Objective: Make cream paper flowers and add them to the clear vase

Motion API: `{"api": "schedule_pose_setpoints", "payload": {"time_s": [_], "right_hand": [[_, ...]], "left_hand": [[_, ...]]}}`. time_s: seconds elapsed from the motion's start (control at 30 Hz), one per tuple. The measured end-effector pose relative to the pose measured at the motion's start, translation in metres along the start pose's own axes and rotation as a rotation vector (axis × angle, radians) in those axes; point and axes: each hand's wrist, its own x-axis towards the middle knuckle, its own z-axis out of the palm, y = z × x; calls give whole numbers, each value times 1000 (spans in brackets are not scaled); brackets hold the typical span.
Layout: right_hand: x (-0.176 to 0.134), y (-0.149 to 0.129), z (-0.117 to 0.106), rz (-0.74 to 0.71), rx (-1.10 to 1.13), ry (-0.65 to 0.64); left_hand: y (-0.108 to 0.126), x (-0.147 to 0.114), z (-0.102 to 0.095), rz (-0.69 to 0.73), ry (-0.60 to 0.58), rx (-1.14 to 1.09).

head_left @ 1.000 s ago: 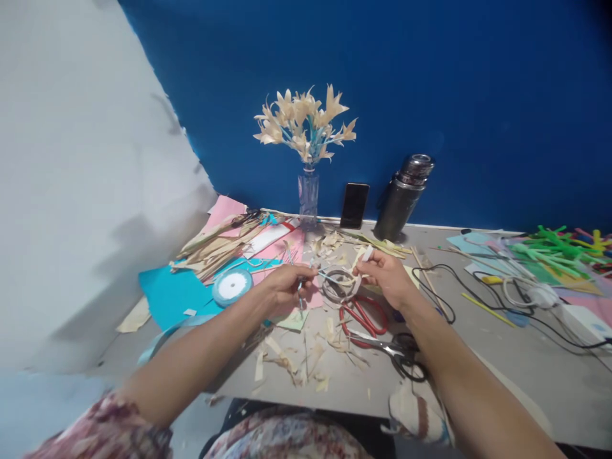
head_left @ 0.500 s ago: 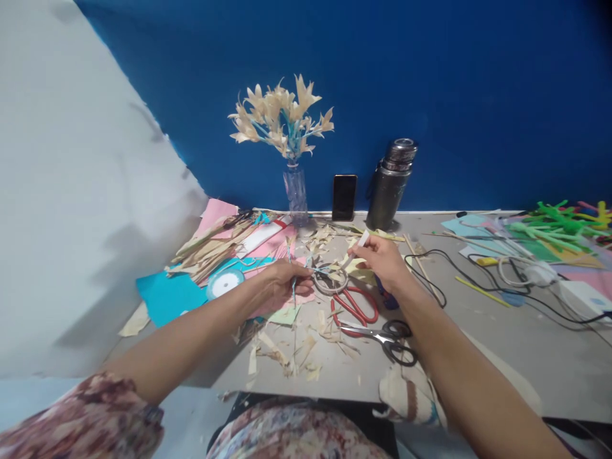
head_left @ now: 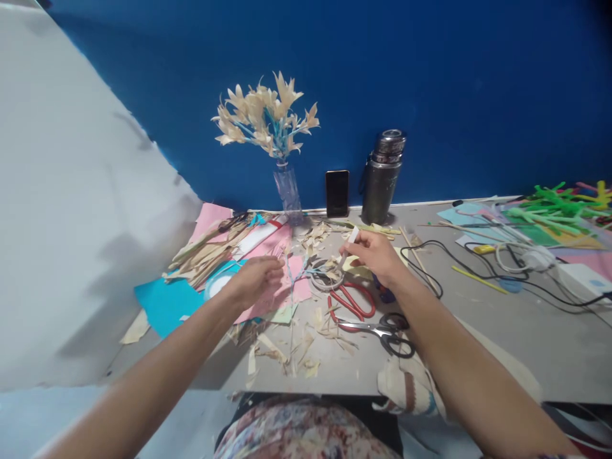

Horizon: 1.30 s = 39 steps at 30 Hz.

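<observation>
My right hand pinches a narrow white strip, held upright over a roll of tape that lies flat on the table. Thin blue-wrapped stems with small pale pieces rest across the roll. To their left, my left hand hovers over pink paper, its fingers loosely apart and nothing seen in them. Beside it, partly behind the wrist, is a ribbon spool. Just below the roll lie red-handled shears and black-handled scissors. A dark blue tool is partly hidden by my right hand.
A clear bottle with pale husk flowers, a phone and a thermos stand along the wall. Dried husks lie left, scraps in front. Right are a black cable and green pipe cleaners.
My left hand has let go of the blue stems and moved left, away from the roll. My right hand still holds the white strip at the roll. The view has shifted slightly.
</observation>
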Motion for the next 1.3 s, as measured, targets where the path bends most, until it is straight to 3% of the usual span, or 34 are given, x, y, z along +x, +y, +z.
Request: {"api": "schedule_pose_setpoints", "payload": {"time_s": [0.07, 0.23, 0.33, 0.43, 0.67, 0.77, 0.87, 0.97, 1.03, 1.1, 1.3], "right_hand": [[-5, -5, 2, 15, 47, -64], [-30, -21, 17, 30, 137, -352], [-43, -25, 30, 52, 86, -440], [-50, -24, 40, -29, -61, -410], [-57, -22, 47, -331, -551, -257], [-61, -27, 47, -311, -449, -281], [-60, -33, 41, -98, -94, -367], [-55, -34, 34, 31, 136, -242], [-51, -33, 31, 8, 131, -90], [-52, -35, 31, -22, 73, -66], [-66, -47, 39, -82, -41, -324]], "left_hand": [[3, -13, -3, 144, 127, 163], [3, -25, 9, 226, -84, 223], [0, -27, 26, 277, -147, 226], [-4, -33, 40, 343, -187, 268], [-13, -40, 52, 445, -96, 312], [-13, -42, 49, 478, -132, 219], [-10, -47, 41, 494, -168, 27], [-5, -54, 33, 516, -236, -155], [-4, -57, 30, 494, -289, -139], [-6, -57, 31, 452, -308, -40], [-15, -54, 38, 368, -315, 154]]}}
